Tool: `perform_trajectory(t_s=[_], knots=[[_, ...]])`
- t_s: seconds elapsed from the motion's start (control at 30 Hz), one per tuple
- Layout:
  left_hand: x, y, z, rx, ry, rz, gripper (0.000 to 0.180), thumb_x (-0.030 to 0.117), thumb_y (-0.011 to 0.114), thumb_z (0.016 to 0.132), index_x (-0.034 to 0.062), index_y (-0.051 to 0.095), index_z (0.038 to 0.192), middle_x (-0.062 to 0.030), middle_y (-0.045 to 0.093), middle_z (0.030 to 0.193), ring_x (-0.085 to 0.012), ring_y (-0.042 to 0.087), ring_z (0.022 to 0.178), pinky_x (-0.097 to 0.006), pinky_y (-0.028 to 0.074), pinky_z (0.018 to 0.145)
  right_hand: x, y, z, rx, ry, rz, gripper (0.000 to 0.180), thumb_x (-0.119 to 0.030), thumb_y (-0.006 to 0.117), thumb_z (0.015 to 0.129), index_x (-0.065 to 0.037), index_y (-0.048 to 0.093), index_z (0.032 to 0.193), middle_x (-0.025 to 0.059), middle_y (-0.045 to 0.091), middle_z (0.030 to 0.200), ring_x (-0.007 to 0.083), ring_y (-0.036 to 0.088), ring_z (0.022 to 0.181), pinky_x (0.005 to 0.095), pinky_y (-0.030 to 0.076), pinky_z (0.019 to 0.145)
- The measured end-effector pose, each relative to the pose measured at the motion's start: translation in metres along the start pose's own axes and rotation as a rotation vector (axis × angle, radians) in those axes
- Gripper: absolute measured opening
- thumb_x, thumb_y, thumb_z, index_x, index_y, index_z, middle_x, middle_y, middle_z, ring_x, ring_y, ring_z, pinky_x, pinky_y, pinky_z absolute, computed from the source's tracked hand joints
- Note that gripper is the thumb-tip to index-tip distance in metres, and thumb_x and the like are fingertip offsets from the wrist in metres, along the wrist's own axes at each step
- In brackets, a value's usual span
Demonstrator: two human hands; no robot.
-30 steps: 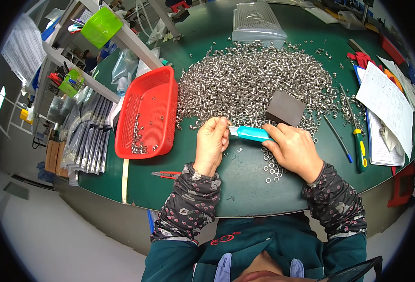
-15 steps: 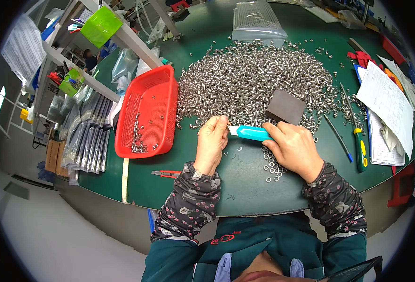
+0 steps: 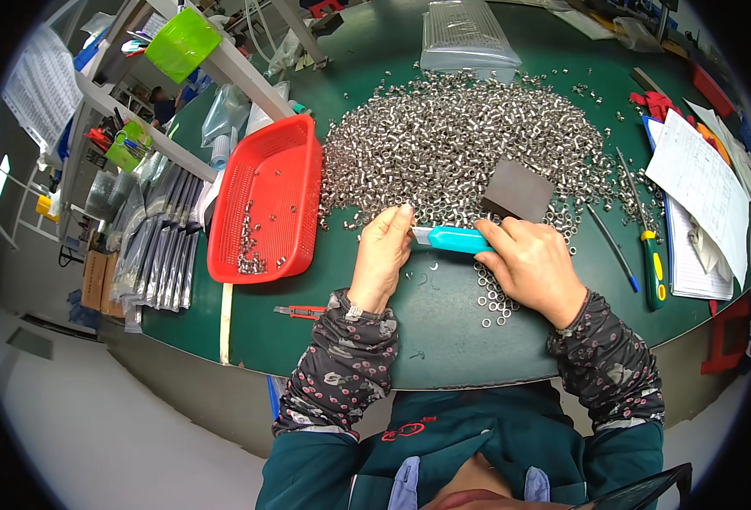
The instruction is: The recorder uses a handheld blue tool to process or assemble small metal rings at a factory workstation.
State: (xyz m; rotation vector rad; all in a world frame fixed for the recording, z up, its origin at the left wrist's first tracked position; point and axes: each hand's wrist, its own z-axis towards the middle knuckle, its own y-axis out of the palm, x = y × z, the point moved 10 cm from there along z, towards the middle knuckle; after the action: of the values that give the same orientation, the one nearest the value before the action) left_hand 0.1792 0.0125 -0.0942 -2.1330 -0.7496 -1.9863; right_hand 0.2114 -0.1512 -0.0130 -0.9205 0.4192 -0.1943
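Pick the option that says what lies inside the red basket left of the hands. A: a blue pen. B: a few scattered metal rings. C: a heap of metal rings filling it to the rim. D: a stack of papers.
B: the red basket holds only a thin scatter of metal rings along its mesh floor, while the big heap lies outside it on the green table.

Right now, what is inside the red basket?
The red basket holds only a few small metal rings, scattered along its lower left part; most of its mesh floor is bare. Nothing covers it, so its whole inside shows.
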Motion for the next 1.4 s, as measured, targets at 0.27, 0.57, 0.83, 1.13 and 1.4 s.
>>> perform_trajectory(t_s=[0.27,0.57,0.83,1.13,1.4], knots=[[0.002,0.001,-0.001,-0.004,-0.02,0.036,0.029,0.033,0.051,0.09,0.0111,0.051,0.071,0.007,0.041,0.058,0.0,0.027,0.043,-0.017,0.018,0.038,-0.001,-0.002,0.002,-0.002,-0.01,0.016,0.029,-0.02,0.066,0.072,-0.009,0.055,0.096,0.0066,0.048,0.065,0.0238,0.054,0.057,0.0359,0.043,0.051],[-0.01,0.0,0.0,-0.01,-0.139,-0.05,0.03,0.034,0.051,0.09,0.0113,0.049,0.071,0.007,0.039,0.054,-0.0011,0.027,0.04,-0.017,0.018,0.035,-0.004,-0.003,0.002,-0.007,-0.025,0.006,0.028,-0.021,0.066,0.072,-0.009,0.055,0.095,0.0062,0.048,0.065,0.0238,0.054,0.056,0.0364,0.043,0.049],[-0.007,0.004,0.001,-0.024,-0.125,-0.023,0.038,0.033,0.046,0.092,0.0103,0.043,0.062,0.0059,0.035,0.05,-0.003,0.028,0.038,-0.017,0.021,0.033,0.008,0.01,-0.002,-0.131,0.099,0.236,0.024,-0.025,0.06,0.079,-0.009,0.059,0.097,0.0093,0.056,0.07,0.028,0.058,0.062,0.0389,0.046,0.054],[-0.012,0.003,-0.002,-0.058,-0.186,-0.005,0.035,0.034,0.05,0.09,0.011,0.045,0.064,0.0079,0.031,0.05,-0.0023,0.025,0.04,-0.018,0.018,0.034,0.008,0.009,-0.001,-0.152,0.083,0.192,0.024,-0.025,0.06,0.078,-0.009,0.06,0.096,0.0085,0.055,0.068,0.0271,0.057,0.062,0.0388,0.045,0.054],[-0.015,0.008,-0.01,-0.104,-0.334,0.035,0.031,0.031,0.053,0.088,0.014,0.044,0.064,0.0105,0.03,0.051,-0.0013,0.022,0.042,-0.019,0.015,0.035,0.0,-0.003,0.003,-0.05,-0.052,0.054,0.03,-0.022,0.066,0.072,-0.01,0.058,0.098,0.0051,0.049,0.067,0.0231,0.053,0.063,0.0355,0.04,0.056]])
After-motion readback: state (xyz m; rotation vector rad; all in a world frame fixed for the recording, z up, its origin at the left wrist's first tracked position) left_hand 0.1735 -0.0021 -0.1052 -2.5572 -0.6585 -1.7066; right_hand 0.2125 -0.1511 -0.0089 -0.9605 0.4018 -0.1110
